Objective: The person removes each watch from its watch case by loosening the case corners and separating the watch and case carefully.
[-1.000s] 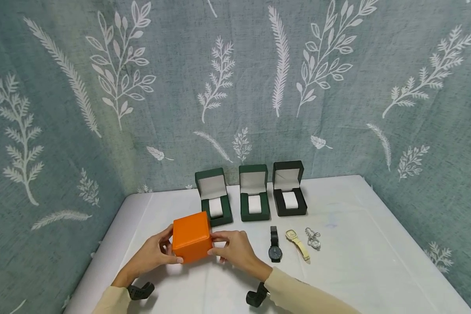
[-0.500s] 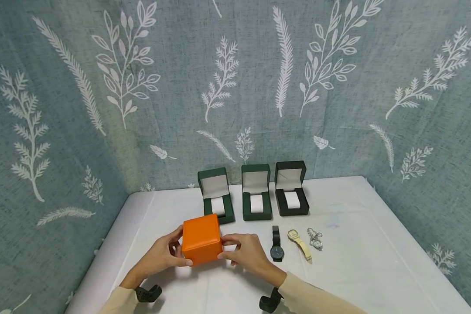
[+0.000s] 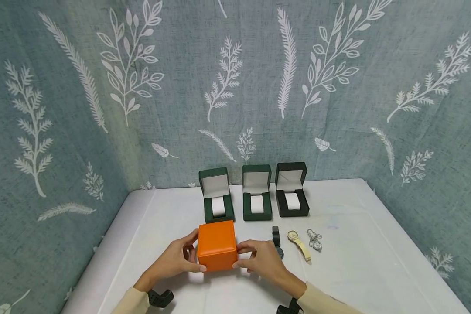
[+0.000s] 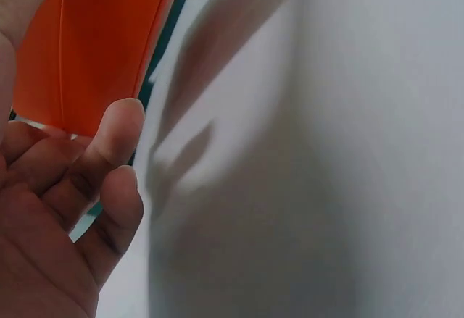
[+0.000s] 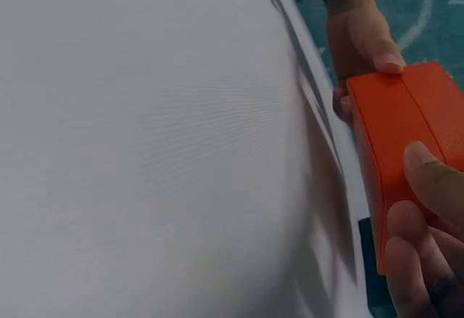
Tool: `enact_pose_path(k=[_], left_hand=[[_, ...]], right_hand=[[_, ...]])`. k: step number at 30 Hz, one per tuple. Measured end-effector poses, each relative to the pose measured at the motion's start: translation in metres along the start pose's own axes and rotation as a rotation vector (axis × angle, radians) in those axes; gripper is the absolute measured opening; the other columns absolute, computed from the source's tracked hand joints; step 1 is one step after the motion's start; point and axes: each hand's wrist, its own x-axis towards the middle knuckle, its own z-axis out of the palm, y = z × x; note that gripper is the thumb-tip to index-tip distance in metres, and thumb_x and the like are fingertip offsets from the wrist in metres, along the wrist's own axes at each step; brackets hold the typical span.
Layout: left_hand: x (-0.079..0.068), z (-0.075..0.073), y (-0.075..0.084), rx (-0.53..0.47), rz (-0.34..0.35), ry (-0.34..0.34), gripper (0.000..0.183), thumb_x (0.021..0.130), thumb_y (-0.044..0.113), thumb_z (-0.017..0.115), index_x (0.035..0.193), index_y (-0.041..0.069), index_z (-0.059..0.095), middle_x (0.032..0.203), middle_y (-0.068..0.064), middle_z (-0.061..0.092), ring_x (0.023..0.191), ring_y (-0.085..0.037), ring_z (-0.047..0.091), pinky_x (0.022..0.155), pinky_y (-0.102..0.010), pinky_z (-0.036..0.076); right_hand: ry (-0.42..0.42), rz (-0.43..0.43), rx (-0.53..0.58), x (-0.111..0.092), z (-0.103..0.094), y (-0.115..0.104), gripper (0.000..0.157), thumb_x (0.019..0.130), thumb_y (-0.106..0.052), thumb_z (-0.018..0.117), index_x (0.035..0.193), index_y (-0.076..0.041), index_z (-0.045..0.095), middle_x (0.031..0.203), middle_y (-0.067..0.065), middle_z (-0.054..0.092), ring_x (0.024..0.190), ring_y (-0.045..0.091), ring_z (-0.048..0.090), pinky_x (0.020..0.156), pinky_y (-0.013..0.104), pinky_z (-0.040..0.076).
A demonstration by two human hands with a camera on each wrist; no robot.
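Note:
A closed orange box (image 3: 217, 246) with a seam round its sides sits between both hands, lid level. My left hand (image 3: 176, 258) holds its left side, thumb at the front lower corner and fingers round the side. On the right side my right hand (image 3: 264, 261) pinches it near the front corner. The right wrist view shows the right thumb (image 5: 435, 180) against the orange side. In the left wrist view two left fingers stand off the box (image 4: 101, 50). Whether its underside touches the table cannot be told. Past my right hand a black watch (image 3: 276, 236) is partly hidden.
Behind the box, two green watch boxes (image 3: 207, 211) (image 3: 246, 209) and a black watch box (image 3: 281, 205) stand with lids up and white cushions inside. A gold watch (image 3: 299, 246) and a silver watch (image 3: 315, 240) lie to the right on the white table (image 3: 361, 253).
Both hands have carried the orange box to the right and slightly nearer to me, turning it to face more squarely. My right hand now covers part of the black watch.

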Motion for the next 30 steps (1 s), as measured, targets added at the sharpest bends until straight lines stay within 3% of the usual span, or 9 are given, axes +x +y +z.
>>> enact_pose_path(k=[7, 14, 19, 30], left_hand=[[0.001, 0.012, 0.001, -0.016, -0.001, -0.019, 0.117, 0.074, 0.033, 0.095, 0.161, -0.001, 0.026, 0.105, -0.007, 0.063, 0.07, -0.014, 0.056, 0.061, -0.024, 0.045], [0.001, 0.019, 0.003, -0.017, 0.002, -0.051, 0.117, 0.074, 0.033, 0.095, 0.161, -0.002, 0.025, 0.083, -0.005, 0.063, 0.068, -0.011, 0.055, 0.061, -0.023, 0.044], [0.001, 0.022, 0.003, 0.011, 0.022, -0.058, 0.118, 0.074, 0.035, 0.095, 0.161, -0.001, 0.025, 0.083, -0.002, 0.063, 0.067, -0.009, 0.055, 0.06, -0.023, 0.044], [0.001, 0.024, -0.004, 0.045, 0.055, -0.071, 0.121, 0.072, 0.04, 0.095, 0.162, 0.0, 0.025, 0.075, 0.002, 0.061, 0.064, -0.007, 0.054, 0.058, -0.022, 0.045]], right_hand=[[-0.012, -0.013, -0.016, -0.012, -0.005, 0.008, 0.039, 0.076, -0.029, 0.093, 0.108, -0.014, 0.078, 0.095, -0.005, 0.078, 0.05, 0.012, 0.065, 0.043, 0.024, 0.046], [-0.018, -0.038, -0.05, -0.02, -0.009, 0.012, 0.04, 0.074, -0.034, 0.093, 0.106, -0.015, 0.078, 0.095, -0.005, 0.078, 0.05, 0.004, 0.06, 0.047, 0.024, 0.049], [-0.014, -0.065, -0.11, -0.02, -0.012, 0.014, 0.041, 0.073, -0.038, 0.093, 0.106, -0.019, 0.078, 0.095, -0.006, 0.078, 0.051, 0.002, 0.057, 0.049, 0.023, 0.047], [-0.021, -0.099, -0.134, -0.02, -0.01, 0.018, 0.04, 0.072, -0.039, 0.093, 0.103, -0.022, 0.075, 0.096, -0.012, 0.076, 0.047, 0.0, 0.058, 0.046, 0.024, 0.046]])
